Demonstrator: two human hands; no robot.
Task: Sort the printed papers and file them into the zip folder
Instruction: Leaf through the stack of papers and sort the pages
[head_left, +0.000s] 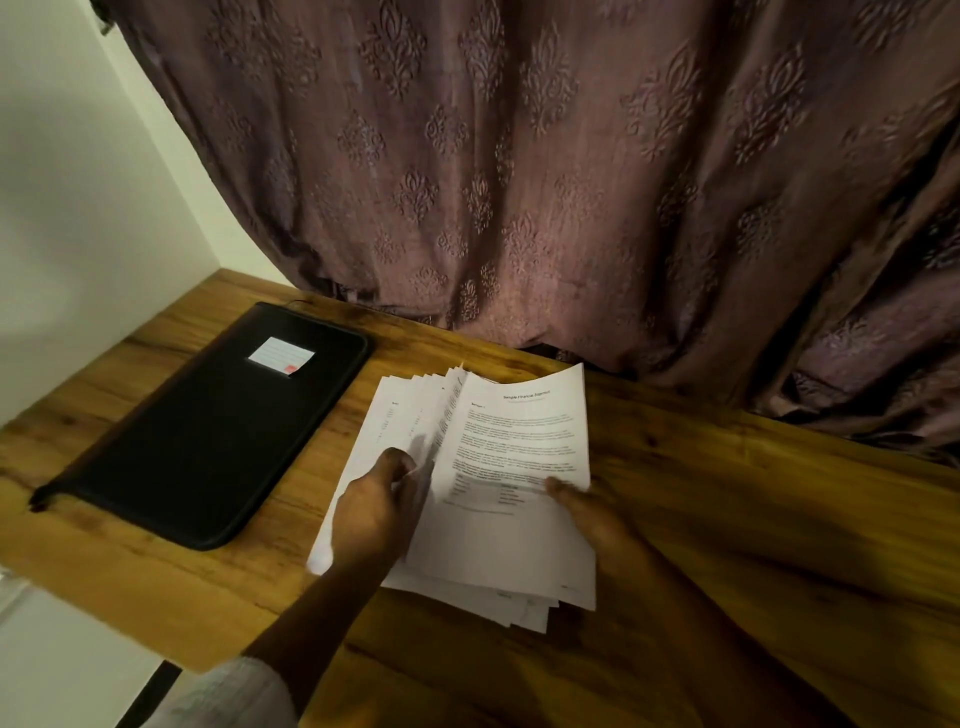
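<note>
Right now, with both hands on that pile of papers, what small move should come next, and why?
Probably draw the top sheet clear with the right hand and lay it on the table: the left hand pinches the fanned papers apart, so sorting is under way, and the zip folder lies closed.

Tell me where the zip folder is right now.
In the head view the black zip folder lies closed on the wooden table, left of the printed papers and apart from them, near the white wall.

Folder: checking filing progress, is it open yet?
No, the folder lies closed on the desk, left of the papers.
</note>
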